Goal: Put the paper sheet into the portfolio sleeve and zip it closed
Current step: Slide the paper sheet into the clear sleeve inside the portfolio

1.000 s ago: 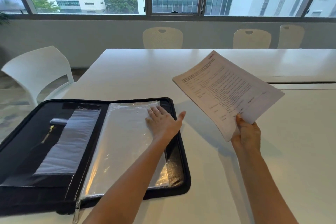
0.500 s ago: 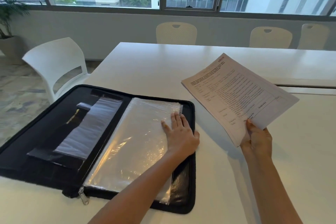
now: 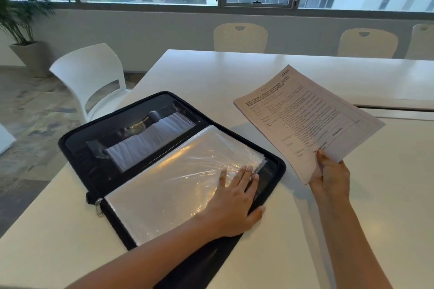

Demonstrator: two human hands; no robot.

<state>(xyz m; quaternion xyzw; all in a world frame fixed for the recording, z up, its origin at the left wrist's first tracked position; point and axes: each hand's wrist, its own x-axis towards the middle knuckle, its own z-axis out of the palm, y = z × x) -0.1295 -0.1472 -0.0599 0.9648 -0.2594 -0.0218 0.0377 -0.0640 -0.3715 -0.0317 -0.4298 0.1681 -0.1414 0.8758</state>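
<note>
A black zip portfolio (image 3: 77,141) lies open on the white table (image 3: 211,73). Its right half holds a stack of clear plastic sleeves (image 3: 178,178). My left hand (image 3: 237,197) rests flat on the sleeves near their right edge, fingers spread, thumb on the portfolio's black border. My right hand (image 3: 331,171) holds a printed paper sheet (image 3: 305,117) by its lower corner, raised above the table to the right of the portfolio. The zipper pull (image 3: 98,206) hangs at the portfolio's near spine end.
A white chair (image 3: 91,75) stands at the table's left. Several beige chairs (image 3: 239,37) line the far side under the windows. A potted plant (image 3: 21,30) is at the far left. A seam (image 3: 399,110) divides two tabletops on the right.
The view has swung, so the portfolio now sits skewed. My left hand slid down the sleeves toward their near right edge. The paper stays raised in my right hand.
</note>
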